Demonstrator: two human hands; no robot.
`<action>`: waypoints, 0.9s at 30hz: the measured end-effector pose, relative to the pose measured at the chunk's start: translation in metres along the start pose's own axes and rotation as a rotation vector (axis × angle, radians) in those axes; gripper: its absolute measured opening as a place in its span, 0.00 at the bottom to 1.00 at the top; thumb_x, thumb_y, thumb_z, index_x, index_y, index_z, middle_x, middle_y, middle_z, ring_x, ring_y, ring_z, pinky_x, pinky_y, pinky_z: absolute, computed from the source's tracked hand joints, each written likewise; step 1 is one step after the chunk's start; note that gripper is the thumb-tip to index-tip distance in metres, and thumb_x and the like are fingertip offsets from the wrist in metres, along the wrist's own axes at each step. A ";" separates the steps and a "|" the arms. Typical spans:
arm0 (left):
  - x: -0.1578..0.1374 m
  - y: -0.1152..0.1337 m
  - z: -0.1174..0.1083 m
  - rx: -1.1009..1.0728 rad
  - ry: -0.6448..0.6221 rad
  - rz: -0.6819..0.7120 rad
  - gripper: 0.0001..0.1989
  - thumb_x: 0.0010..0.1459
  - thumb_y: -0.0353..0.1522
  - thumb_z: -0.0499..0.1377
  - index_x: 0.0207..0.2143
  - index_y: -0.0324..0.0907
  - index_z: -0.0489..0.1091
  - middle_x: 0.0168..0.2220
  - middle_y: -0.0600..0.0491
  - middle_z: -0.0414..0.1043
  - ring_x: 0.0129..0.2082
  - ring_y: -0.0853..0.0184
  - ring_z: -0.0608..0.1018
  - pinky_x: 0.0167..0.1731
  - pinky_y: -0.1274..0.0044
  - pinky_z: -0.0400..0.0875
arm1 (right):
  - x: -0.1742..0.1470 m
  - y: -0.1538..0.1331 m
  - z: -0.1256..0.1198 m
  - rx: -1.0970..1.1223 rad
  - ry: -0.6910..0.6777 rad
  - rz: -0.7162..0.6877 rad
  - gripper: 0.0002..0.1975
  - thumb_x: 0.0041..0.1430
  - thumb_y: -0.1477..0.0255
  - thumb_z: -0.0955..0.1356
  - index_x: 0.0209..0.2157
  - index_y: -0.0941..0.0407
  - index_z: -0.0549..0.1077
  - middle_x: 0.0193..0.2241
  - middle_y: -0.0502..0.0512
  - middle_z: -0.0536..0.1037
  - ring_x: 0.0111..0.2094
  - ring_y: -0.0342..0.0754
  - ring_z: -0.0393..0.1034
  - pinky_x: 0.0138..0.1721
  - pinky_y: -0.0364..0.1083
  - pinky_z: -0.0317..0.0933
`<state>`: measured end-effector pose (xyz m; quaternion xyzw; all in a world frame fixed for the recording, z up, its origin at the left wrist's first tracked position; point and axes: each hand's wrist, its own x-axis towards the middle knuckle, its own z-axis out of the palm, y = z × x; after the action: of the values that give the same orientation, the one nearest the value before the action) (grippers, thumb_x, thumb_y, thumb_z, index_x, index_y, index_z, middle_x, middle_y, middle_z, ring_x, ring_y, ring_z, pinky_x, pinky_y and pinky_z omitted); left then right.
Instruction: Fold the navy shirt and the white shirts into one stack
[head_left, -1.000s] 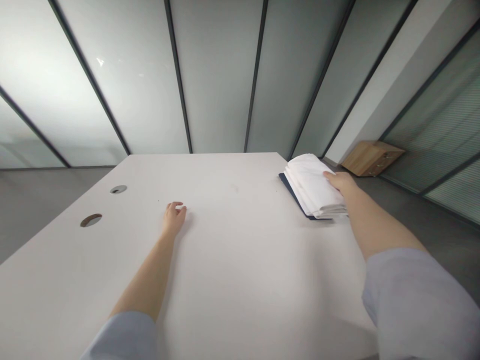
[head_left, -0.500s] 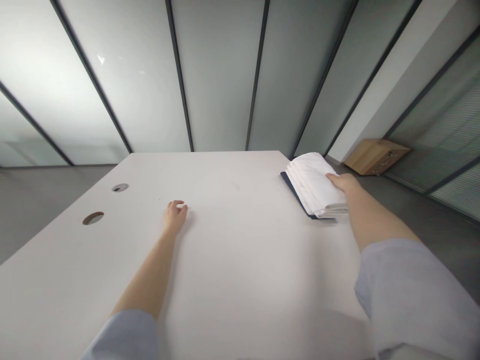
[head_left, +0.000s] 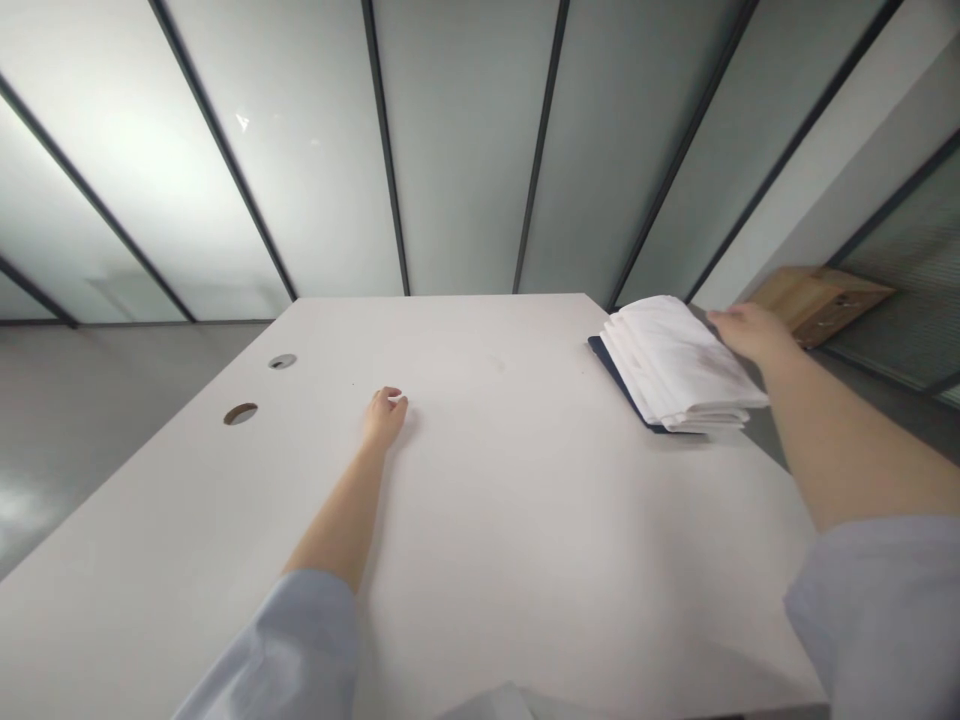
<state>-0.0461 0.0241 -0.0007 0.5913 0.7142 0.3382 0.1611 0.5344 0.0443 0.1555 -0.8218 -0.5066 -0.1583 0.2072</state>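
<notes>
A stack of folded white cloth (head_left: 671, 360) lies at the far right of the white table, its right corner near the table edge. Beneath it a dark navy layer (head_left: 626, 385) shows along the left and front sides. My right hand (head_left: 750, 332) is raised just past the stack's right side, apart from the cloth, its fingers loosely stretched and partly hidden. Over the left half of the table my left hand (head_left: 385, 415) hovers or rests lightly, fingers half curled, thumb apart, nothing in it.
The white table (head_left: 525, 520) has two round holes on its left, one open (head_left: 241, 414) and one with a grey cover (head_left: 283, 361). Frosted glass panels (head_left: 465, 150) stand behind it. A wooden cabinet (head_left: 817, 300) is on the floor at the right.
My right hand has come off the top of the cloth stack and moved right. The view has shifted, so the table sits farther right. My left hand stays in about the same place on the table.
</notes>
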 end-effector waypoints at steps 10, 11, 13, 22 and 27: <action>-0.018 0.020 0.008 0.345 0.049 0.341 0.17 0.60 0.34 0.54 0.50 0.42 0.70 0.52 0.45 0.71 0.55 0.58 0.70 0.56 0.67 0.64 | -0.119 -0.136 0.059 0.457 -0.042 -0.413 0.16 0.61 0.68 0.64 0.47 0.60 0.73 0.46 0.66 0.76 0.47 0.56 0.69 0.50 0.53 0.60; -0.019 0.021 0.009 0.375 0.024 0.352 0.19 0.60 0.35 0.54 0.53 0.41 0.69 0.54 0.45 0.69 0.57 0.57 0.68 0.57 0.67 0.63 | -0.138 -0.150 0.071 0.454 -0.073 -0.463 0.17 0.60 0.67 0.64 0.48 0.59 0.73 0.46 0.64 0.76 0.47 0.56 0.69 0.51 0.54 0.60; -0.020 0.022 0.013 0.440 -0.046 0.348 0.26 0.60 0.38 0.55 0.60 0.40 0.63 0.60 0.43 0.64 0.63 0.54 0.62 0.60 0.66 0.59 | -0.175 -0.176 0.093 0.421 -0.175 -0.558 0.18 0.61 0.67 0.63 0.50 0.57 0.73 0.49 0.64 0.75 0.50 0.56 0.68 0.53 0.53 0.59; -0.033 0.032 0.023 0.601 -0.250 0.347 0.39 0.63 0.53 0.44 0.69 0.42 0.46 0.70 0.44 0.42 0.70 0.52 0.44 0.65 0.61 0.46 | -0.226 -0.206 0.112 0.099 -0.476 -0.618 0.37 0.63 0.48 0.57 0.66 0.55 0.57 0.68 0.64 0.51 0.68 0.64 0.40 0.64 0.59 0.40; -0.035 0.033 0.024 0.602 -0.329 0.316 0.43 0.61 0.57 0.41 0.70 0.42 0.41 0.71 0.42 0.37 0.70 0.51 0.42 0.65 0.60 0.43 | -0.221 -0.201 0.112 0.051 -0.611 -0.583 0.44 0.60 0.41 0.52 0.69 0.55 0.49 0.70 0.63 0.44 0.69 0.65 0.34 0.65 0.59 0.34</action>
<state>0.0016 0.0002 -0.0013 0.7614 0.6462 0.0345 0.0384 0.2632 0.0108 -0.0089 -0.6477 -0.7599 0.0531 0.0144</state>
